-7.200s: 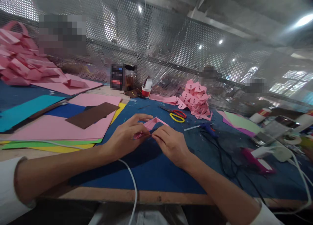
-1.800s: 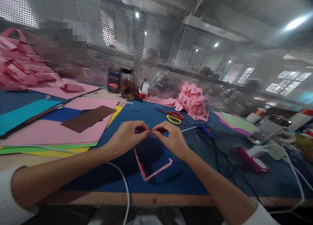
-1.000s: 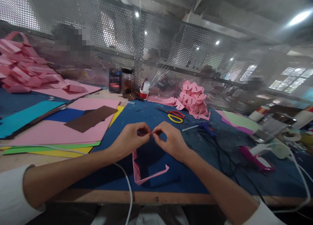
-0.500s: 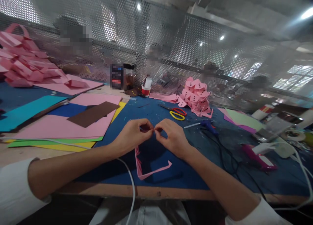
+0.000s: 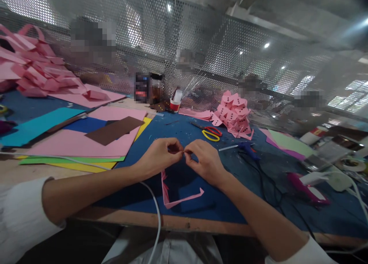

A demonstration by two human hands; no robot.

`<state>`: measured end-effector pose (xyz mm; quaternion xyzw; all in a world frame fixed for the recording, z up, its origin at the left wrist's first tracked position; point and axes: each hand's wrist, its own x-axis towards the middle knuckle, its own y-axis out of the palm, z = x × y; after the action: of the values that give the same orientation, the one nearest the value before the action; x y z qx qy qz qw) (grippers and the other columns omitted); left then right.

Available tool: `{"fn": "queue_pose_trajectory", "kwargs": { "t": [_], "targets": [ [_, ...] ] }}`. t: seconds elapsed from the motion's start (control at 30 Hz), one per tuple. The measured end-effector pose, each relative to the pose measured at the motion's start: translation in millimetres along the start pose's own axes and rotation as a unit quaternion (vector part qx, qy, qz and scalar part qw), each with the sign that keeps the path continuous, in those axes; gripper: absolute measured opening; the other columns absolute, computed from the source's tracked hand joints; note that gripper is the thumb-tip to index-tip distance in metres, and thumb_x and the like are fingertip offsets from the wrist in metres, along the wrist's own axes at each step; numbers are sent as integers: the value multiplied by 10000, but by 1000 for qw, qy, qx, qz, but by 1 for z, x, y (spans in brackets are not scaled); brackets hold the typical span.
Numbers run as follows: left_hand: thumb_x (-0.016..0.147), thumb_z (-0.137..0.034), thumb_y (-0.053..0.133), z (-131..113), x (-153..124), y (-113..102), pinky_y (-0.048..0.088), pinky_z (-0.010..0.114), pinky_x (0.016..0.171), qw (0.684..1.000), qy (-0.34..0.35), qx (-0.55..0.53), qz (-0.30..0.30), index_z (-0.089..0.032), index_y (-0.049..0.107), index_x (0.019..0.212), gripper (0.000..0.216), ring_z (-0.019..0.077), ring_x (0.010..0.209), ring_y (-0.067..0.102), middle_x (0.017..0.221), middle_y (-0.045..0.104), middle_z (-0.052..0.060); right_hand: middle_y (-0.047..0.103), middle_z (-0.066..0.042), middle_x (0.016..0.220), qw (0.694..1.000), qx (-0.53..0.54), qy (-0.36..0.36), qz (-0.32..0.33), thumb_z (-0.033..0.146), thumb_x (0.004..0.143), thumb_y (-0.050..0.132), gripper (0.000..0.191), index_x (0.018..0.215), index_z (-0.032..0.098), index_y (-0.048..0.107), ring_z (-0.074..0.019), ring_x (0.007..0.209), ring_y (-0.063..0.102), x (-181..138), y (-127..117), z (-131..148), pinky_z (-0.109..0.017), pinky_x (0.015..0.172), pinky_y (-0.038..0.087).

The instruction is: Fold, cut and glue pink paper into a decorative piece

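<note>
My left hand (image 5: 161, 158) and my right hand (image 5: 204, 162) meet fingertip to fingertip above the blue work surface. Each is closed in a pinch between thumb and forefinger. From below my left hand a folded pink paper strip (image 5: 166, 195) hangs down, then bends sharply to the right and ends in a small hooked tip. Its shadow falls on the mat beneath it. The upper part of the strip is hidden by my hands; only a tiny reddish sliver shows where the fingertips touch.
Beyond my hands lie red-and-yellow scissors (image 5: 212, 133), a blue glue gun (image 5: 248, 150) and a dotted pink paper model (image 5: 234, 112). Coloured sheets (image 5: 66, 144) and a pink paper heap (image 5: 40, 68) occupy the left. A magenta tool (image 5: 307, 189) sits right. A white cable (image 5: 157, 210) crosses the front edge.
The whole view has shifted slightly, so things appear a little further right. Both hands keep their pinch, and the strip hangs in the same shape.
</note>
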<state>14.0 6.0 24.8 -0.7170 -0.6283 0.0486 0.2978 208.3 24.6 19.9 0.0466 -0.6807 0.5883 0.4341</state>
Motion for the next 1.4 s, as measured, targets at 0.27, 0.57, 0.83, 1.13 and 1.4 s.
{"fn": "queue_pose_trajectory", "kwargs": {
  "t": [0.27, 0.57, 0.83, 1.13, 1.4],
  "targets": [
    [734, -229, 612, -2, -1, 0, 432, 230, 614, 1000, -7, -5, 2, -171, 685, 742, 94, 144, 664, 583, 696, 675, -17, 679, -62, 897, 999, -34, -39, 4, 179, 966, 507, 100, 917, 208, 589, -210, 871, 599, 1, -1, 0, -346, 774, 445],
    [756, -232, 625, -1, -1, -1, 412, 225, 592, 1000, -9, -9, -6, -173, 681, 733, 85, 134, 636, 569, 668, 649, -29, 692, -65, 902, 995, -77, -63, 9, 168, 978, 493, 124, 913, 207, 592, -213, 862, 591, 1, -3, 0, -347, 767, 433],
    [755, -225, 635, 1, 0, -1, 432, 224, 622, 1000, -1, -16, -1, -167, 682, 756, 75, 134, 671, 586, 706, 672, -25, 683, -55, 856, 994, -89, -67, -13, 173, 971, 518, 113, 882, 195, 583, -196, 818, 586, 2, -1, 1, -331, 742, 433],
    [758, -214, 634, 3, 1, 0, 424, 219, 604, 1000, -6, -24, 0, -168, 674, 764, 61, 124, 652, 573, 689, 652, -27, 692, -56, 866, 995, -79, -57, -23, 159, 959, 525, 88, 919, 180, 600, -197, 832, 610, 2, 1, 1, -331, 751, 442],
    [757, -227, 636, 7, 2, -1, 408, 219, 586, 999, -10, -36, 6, -172, 658, 750, 60, 122, 637, 561, 672, 631, -33, 699, -69, 884, 997, -68, -44, -5, 160, 963, 499, 130, 931, 177, 624, -210, 843, 608, 1, 1, 1, -345, 765, 442]
  ]
}}
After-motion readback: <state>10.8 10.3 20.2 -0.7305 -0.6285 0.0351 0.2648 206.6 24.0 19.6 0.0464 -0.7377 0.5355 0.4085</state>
